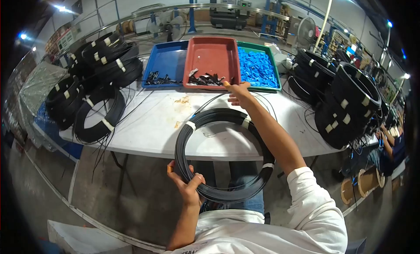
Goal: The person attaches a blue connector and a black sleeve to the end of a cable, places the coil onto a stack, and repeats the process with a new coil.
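Note:
A large coil of black cable (224, 195), bound with white tape, leans over the table's front edge above my lap. My left hand (188, 188) grips the coil's lower left side, thumb on top and fingers around the outside. My right hand (239, 94) is stretched out beyond the coil, fingers apart, at the front rim of the red tray (213, 57). Black and pale scraps (205, 78) lie in that tray. Orange coverings show on some fingertips of both hands. A loose cable end runs from the coil toward the trays.
A blue tray (168, 57) with black pieces and a green tray (277, 79) full of small blue pieces (258, 68) flank the red one. Stacked black coils stand left (116, 63) and right (348, 109) on the white table (148, 118). A person (396, 142) is at far right.

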Demonstrator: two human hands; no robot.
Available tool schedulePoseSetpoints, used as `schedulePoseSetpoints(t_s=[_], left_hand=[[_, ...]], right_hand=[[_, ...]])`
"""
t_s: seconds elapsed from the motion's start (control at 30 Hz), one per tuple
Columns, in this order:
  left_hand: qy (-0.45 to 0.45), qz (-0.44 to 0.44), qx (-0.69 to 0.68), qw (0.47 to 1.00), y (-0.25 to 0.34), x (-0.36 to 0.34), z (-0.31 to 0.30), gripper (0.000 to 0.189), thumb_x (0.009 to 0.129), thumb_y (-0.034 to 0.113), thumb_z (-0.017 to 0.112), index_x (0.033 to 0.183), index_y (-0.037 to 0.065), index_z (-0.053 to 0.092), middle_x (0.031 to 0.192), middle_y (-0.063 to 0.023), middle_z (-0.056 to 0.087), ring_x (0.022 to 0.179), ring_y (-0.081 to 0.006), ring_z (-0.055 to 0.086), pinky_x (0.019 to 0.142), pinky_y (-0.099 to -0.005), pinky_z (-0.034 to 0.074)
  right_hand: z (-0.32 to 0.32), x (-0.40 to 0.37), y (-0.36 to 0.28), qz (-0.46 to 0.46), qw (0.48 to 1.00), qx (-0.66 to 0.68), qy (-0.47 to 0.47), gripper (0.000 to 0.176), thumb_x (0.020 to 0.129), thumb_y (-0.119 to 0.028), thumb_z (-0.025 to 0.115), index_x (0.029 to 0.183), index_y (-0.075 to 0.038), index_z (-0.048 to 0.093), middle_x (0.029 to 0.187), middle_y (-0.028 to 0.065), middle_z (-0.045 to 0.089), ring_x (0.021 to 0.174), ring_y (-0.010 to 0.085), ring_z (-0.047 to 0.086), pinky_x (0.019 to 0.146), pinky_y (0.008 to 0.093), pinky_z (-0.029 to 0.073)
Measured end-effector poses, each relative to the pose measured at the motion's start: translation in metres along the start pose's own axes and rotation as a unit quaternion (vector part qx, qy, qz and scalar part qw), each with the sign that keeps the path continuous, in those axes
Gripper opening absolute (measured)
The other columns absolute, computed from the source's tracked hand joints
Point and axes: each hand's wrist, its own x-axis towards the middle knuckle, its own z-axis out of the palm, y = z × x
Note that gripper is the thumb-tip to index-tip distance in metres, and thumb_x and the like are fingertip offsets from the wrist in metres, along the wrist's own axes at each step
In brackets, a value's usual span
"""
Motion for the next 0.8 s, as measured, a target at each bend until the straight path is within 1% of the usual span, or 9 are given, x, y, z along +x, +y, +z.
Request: schedulePoseSetpoints(t_s=[0.07, 0.1, 0.13, 0.23, 0.4, 0.53, 0.6, 0.67, 0.8], left_hand=[[0.002, 0.007, -0.014, 1.0, 0.005, -0.006, 0.002, 0.087, 0.07, -0.008, 0.065, 0.141, 0.021, 0.023, 0.104, -0.0096, 0.048, 0.069, -0.0128, 0.056, 0.057, -0.0276, 0.054], [-0.033, 0.04, 0.01, 0.999, 0.006, -0.006, -0.001, 0.088, 0.071, -0.009, 0.063, 0.143, 0.023, 0.023, 0.104, -0.0094, 0.047, 0.066, -0.0124, 0.052, 0.057, -0.0277, 0.051], [-0.069, 0.073, 0.035, 0.994, 0.009, -0.005, -0.003, 0.089, 0.072, -0.009, 0.061, 0.145, 0.025, 0.023, 0.105, -0.0093, 0.047, 0.064, -0.0121, 0.049, 0.056, -0.0278, 0.047], [-0.136, 0.133, 0.09, 0.978, 0.037, -0.009, 0.008, 0.094, 0.071, -0.007, 0.063, 0.147, 0.023, 0.016, 0.107, -0.0097, 0.047, 0.064, -0.0109, 0.048, 0.058, -0.0254, 0.046], [-0.197, 0.256, 0.353, 0.878, 0.101, -0.025, 0.009, 0.101, 0.074, 0.012, 0.074, 0.144, 0.017, 0.002, 0.116, -0.0141, 0.051, 0.083, -0.0151, 0.057, 0.078, -0.0271, 0.049], [-0.315, 0.36, 0.392, 0.785, 0.152, -0.01, 0.013, 0.1, 0.075, 0.019, 0.074, 0.144, 0.012, 0.002, 0.139, -0.0225, 0.042, 0.13, -0.0245, 0.046, 0.111, -0.0379, 0.035], [-0.331, 0.221, 0.508, 0.764, 0.18, -0.003, 0.006, 0.08, 0.058, 0.008, 0.079, 0.121, 0.003, 0.03, 0.108, -0.0111, 0.059, 0.102, -0.0158, 0.063, 0.099, -0.0308, 0.043], [-0.245, 0.311, 0.352, 0.848, 0.182, -0.003, 0.029, 0.064, 0.057, 0.009, 0.081, 0.109, 0.0, 0.046, 0.09, -0.0064, 0.065, 0.087, -0.0133, 0.068, 0.081, -0.0264, 0.049], [-0.346, 0.318, 0.538, 0.7, 0.227, -0.003, 0.027, 0.054, 0.053, 0.017, 0.088, 0.095, -0.001, 0.06, 0.073, -0.0044, 0.065, 0.054, -0.0142, 0.063, 0.054, -0.027, 0.05]], right_hand=[[0.004, -0.009, -0.006, 0.007, 0.986, 0.156, -0.061, 0.072, 0.087, -0.045, 0.074, 0.13, 0.001, 0.04, 0.114, 0.0212, 0.057, 0.093, 0.0316, 0.065, 0.079, 0.0463, 0.053], [-0.001, 0.017, -0.006, 0.041, 0.963, 0.218, -0.154, 0.081, 0.088, -0.033, 0.074, 0.141, -0.013, 0.017, 0.103, 0.0119, 0.054, 0.093, 0.0327, 0.067, 0.084, 0.0553, 0.051], [-0.004, 0.023, -0.012, 0.028, 0.922, 0.314, -0.227, 0.042, 0.094, -0.02, 0.066, 0.125, -0.01, 0.039, 0.091, 0.0078, 0.052, 0.078, 0.0254, 0.065, 0.072, 0.0496, 0.052], [-0.028, 0.008, -0.048, -0.019, 0.873, 0.449, -0.191, 0.006, 0.098, -0.009, 0.053, 0.102, -0.006, 0.051, 0.079, 0.0069, 0.05, 0.06, 0.0195, 0.054, 0.058, 0.0365, 0.05], [-0.121, -0.066, -0.118, -0.108, 0.849, 0.501, -0.125, 0.015, 0.099, 0.002, 0.042, 0.109, 0.005, 0.052, 0.088, 0.0138, 0.051, 0.063, 0.0145, 0.05, 0.056, 0.0282, 0.05], [-0.236, -0.073, -0.124, -0.217, 0.862, 0.369, -0.272, 0.024, 0.097, 0.0, 0.054, 0.12, 0.007, 0.052, 0.096, 0.0159, 0.054, 0.068, 0.0122, 0.053, 0.061, 0.0259, 0.051], [-0.245, -0.132, -0.124, -0.248, 0.895, 0.345, -0.136, 0.027, 0.097, -0.002, 0.056, 0.124, 0.003, 0.052, 0.099, 0.0144, 0.058, 0.074, 0.0139, 0.059, 0.064, 0.0266, 0.054], [-0.278, -0.14, -0.11, -0.253, 0.896, 0.277, -0.239, 0.034, 0.096, -0.004, 0.058, 0.129, 0.0, 0.051, 0.101, 0.0122, 0.061, 0.08, 0.0151, 0.064, 0.072, 0.03, 0.06], [-0.273, -0.166, -0.074, -0.253, 0.908, 0.301, -0.142, 0.046, 0.094, -0.003, 0.06, 0.137, -0.005, 0.042, 0.104, 0.0127, 0.06, 0.08, 0.0164, 0.066, 0.086, 0.0372, 0.063]])
